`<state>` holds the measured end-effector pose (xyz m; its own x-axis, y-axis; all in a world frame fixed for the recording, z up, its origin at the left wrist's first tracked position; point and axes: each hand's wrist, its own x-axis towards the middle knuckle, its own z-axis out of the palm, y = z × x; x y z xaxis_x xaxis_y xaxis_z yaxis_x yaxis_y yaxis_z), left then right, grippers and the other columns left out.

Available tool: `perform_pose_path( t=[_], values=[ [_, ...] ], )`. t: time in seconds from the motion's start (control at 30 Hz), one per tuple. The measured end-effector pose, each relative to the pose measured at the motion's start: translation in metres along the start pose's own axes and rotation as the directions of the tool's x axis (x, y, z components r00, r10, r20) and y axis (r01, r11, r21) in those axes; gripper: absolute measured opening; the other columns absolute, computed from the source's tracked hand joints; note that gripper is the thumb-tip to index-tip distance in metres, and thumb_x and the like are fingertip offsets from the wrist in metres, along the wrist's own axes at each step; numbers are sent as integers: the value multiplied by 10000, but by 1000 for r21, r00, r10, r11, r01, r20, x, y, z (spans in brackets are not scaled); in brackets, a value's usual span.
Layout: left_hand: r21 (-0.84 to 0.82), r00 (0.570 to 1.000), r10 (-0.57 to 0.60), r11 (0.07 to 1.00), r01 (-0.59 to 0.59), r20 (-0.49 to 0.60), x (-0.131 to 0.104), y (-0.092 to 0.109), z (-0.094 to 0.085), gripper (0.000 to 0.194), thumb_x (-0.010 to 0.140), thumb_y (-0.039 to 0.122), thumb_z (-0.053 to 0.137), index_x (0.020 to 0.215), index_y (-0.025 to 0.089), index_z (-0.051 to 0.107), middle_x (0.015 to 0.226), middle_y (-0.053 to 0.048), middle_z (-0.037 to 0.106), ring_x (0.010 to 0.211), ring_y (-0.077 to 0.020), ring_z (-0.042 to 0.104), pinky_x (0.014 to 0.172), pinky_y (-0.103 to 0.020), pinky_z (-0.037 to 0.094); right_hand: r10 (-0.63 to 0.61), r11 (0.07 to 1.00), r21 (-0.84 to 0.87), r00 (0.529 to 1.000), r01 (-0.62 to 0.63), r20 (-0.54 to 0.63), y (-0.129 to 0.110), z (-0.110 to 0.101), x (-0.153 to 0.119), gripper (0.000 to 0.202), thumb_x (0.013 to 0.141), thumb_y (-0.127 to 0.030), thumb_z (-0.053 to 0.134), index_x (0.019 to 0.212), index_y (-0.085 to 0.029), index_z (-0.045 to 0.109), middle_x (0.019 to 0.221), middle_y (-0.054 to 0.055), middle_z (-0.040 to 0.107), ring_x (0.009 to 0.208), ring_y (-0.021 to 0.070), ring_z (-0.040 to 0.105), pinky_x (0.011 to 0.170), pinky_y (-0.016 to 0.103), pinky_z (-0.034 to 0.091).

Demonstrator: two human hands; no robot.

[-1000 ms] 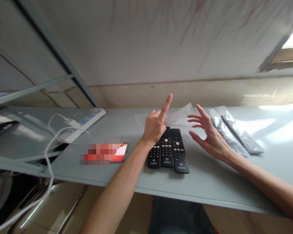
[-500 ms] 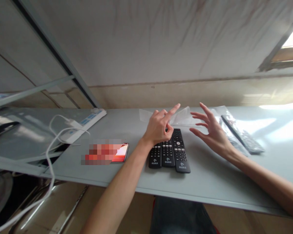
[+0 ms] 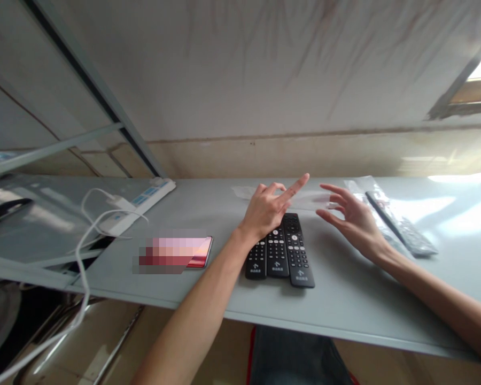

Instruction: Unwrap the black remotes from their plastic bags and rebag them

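Observation:
Three black remotes lie side by side on the grey table: a left remote (image 3: 256,262), a middle remote (image 3: 277,256) and a right remote (image 3: 300,259). My left hand (image 3: 266,208) is over their far ends, its index finger stretched out to the right and its other fingers bent. To the right, my right hand (image 3: 353,219) hovers with its fingers apart and nothing in them. A clear plastic bag (image 3: 310,200) lies flat behind the remotes, partly hidden by my left hand. Beside my right hand, another remote (image 3: 385,216) rests in or on clear plastic wrapping.
A phone (image 3: 200,251) with a lit screen lies left of my left forearm. Farther left are a white power strip (image 3: 140,206) and a white cable (image 3: 84,267). A metal post (image 3: 134,141) rises at the back left. The wall (image 3: 224,158) stands behind the table (image 3: 344,299).
My left hand has moved slightly to the right. The fingers of my right hand have lowered and come closer together. The plastic bag behind the remotes now lies flatter.

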<state>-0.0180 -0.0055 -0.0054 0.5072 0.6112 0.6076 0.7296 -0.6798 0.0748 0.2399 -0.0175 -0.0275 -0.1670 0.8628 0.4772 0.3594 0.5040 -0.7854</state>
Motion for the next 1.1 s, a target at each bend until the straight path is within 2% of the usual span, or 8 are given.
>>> perform_pose_path(
  t=[0.07,0.17,0.4,0.57,0.67,0.8,0.9,1.1],
  values=[
    [-15,999,-22,1000,22,23,1,-1,2,614,1151,220,432,1739,326,287,1206,-53,762,1219,-211,676,1020,-387,447,41,999,-19,999,-42,-35,-1,0,0,457,908,-536,829,1278,-278,758,1181,100,814,1047,302,788,968,546,650],
    [-53,997,-54,997,57,55,1,-1,3,650,1151,209,397,1760,329,205,1287,-58,783,1259,-216,678,1056,-414,466,63,996,-56,995,-68,-83,-3,0,-1,293,906,-548,822,953,-259,795,950,67,820,908,294,784,895,528,645],
    [-45,997,-71,996,72,26,1,-1,1,808,993,-49,350,1698,343,390,1637,-52,592,1554,-252,514,1179,-536,446,-109,984,-154,982,85,-154,-8,-3,-2,122,972,-397,747,981,-287,797,1036,60,764,964,261,727,870,475,604],
    [-44,987,-139,989,143,80,-3,-8,7,794,903,-116,376,1596,228,554,1541,-96,675,1479,-249,590,1162,-511,490,-78,995,-85,962,58,-261,-13,-3,-2,121,1001,-400,693,1021,-282,712,1113,73,713,1013,256,713,890,469,616],
    [-57,985,-148,987,153,90,-4,-8,9,623,986,-60,409,1506,191,642,1405,-107,761,1282,-232,712,1089,-453,527,15,999,44,931,1,-365,-11,-4,0,169,1027,-442,656,1071,-285,615,1115,78,730,1007,271,725,931,515,609],
    [-28,987,-140,989,143,81,-2,-5,8,284,1103,156,527,1152,215,800,1115,-69,833,1101,-239,726,1009,-431,521,112,967,256,901,-1,-419,-6,-7,5,219,1005,-404,677,1093,-305,502,1035,52,725,982,262,739,878,471,624],
    [-22,987,-139,990,141,77,-1,-4,7,287,1133,319,549,1009,217,787,1027,-56,827,1057,-246,704,975,-420,514,194,924,382,891,-26,-410,-5,-6,8,246,967,-343,704,1079,-299,489,926,13,704,859,223,746,789,395,623],
    [-135,977,-204,968,210,55,-3,1,9,371,1137,433,550,906,208,733,965,-53,805,887,-203,716,802,-333,490,393,797,596,833,-97,-390,-7,-8,12,287,819,-238,740,978,-270,503,854,-15,718,674,195,762,656,340,612]
  ],
)
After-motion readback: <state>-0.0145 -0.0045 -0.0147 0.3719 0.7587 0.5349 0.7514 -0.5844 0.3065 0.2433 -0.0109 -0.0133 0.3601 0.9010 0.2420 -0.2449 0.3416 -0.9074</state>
